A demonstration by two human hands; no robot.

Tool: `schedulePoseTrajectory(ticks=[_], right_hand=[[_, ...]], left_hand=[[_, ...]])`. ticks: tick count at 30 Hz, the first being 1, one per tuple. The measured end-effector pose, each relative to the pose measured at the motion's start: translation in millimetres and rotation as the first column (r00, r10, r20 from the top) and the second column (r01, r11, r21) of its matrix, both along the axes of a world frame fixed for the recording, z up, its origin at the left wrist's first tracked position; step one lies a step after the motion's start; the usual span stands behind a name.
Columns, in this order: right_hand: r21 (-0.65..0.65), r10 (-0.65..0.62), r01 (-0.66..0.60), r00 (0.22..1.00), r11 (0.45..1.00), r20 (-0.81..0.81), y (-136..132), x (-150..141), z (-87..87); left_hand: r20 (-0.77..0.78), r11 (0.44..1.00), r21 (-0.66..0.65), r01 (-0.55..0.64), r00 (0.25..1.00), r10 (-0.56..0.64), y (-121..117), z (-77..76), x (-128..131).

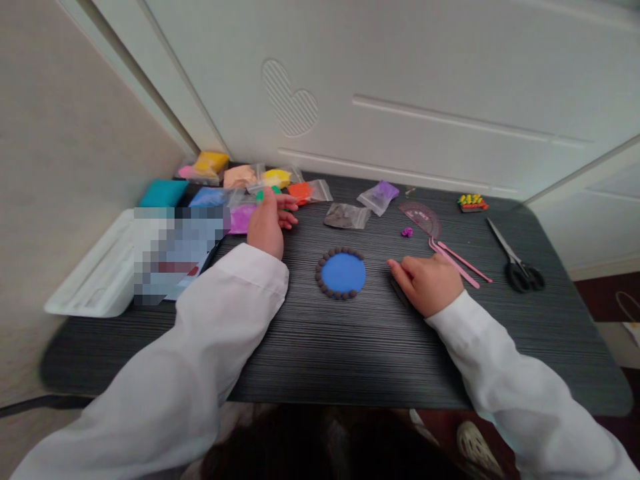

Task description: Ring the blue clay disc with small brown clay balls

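The blue disc (343, 273) lies flat on the worktop (320, 360), between the hands, with brown balls (353, 293) around its edge except for a gap on the right. The left hand (265, 230) is over the bags, fingers loosely spread; whether they touch or hold anything is unclear. The right hand (433, 283) rests curled near the disc; a dark, narrow thing (399, 288) shows beside it, and I cannot tell whether the fingers grip it.

The likeliest trouble, as I judge it, is a sleeve or wrist brushing the ring and pushing balls out of line, or a fingertip denting the disc if the material is soft. A bag dragged across could do the same.

Clear bags hold clay-like lumps: peach (240, 177), yellow (277, 178), orange (300, 193) and purple (386, 190). The grey-brown bag (344, 216) lies just beyond the disc. The white tray (83, 303) sits at far left, partly blurred, so its contents cannot be told.
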State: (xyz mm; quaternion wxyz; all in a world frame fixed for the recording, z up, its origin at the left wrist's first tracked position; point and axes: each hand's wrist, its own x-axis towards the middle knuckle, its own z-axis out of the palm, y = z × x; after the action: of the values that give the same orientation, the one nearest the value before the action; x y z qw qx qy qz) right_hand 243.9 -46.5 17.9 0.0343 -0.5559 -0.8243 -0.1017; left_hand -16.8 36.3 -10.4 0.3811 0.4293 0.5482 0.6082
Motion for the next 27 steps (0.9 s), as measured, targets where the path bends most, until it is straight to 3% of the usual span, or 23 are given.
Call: schedulePoseTrajectory(ticks=[6, 10, 15, 19, 24, 27], right_hand=[[0.049, 0.095, -0.097, 0.995, 0.994, 0.037, -4.8, -7.8, -9.5], [0.098, 0.004, -0.011, 0.997, 0.995, 0.073, -4.5, -5.5, -12.3], [0.066, 0.093, -0.095, 0.995, 0.993, 0.039, -8.0, -9.3, -11.9], [0.093, 0.007, -0.012, 0.998, 0.996, 0.056, -7.8, -7.9, -9.9], [0.033, 0.108, -0.108, 0.994, 0.994, 0.022, -9.5, -9.3, -7.5], [0.077, 0.023, -0.027, 0.998, 0.997, 0.052, -9.1, -8.7, -7.6]], left_hand=[[0.022, 1.000, -0.016, 0.001, 1.000, -0.001, 0.7, 0.3, -0.4], [0.019, 1.000, -0.002, 0.003, 1.000, -0.003, 1.0, 0.0, -0.4], [0.019, 1.000, -0.024, 0.000, 1.000, 0.001, 1.0, 0.3, -0.4], [0.012, 1.000, -0.013, 0.004, 1.000, -0.004, 0.2, -0.5, -0.6], [0.009, 1.000, 0.022, -0.006, 1.000, 0.006, -1.6, -0.3, 0.9], [0.015, 1.000, 0.009, -0.014, 1.000, 0.014, -1.4, 0.7, 1.6]])
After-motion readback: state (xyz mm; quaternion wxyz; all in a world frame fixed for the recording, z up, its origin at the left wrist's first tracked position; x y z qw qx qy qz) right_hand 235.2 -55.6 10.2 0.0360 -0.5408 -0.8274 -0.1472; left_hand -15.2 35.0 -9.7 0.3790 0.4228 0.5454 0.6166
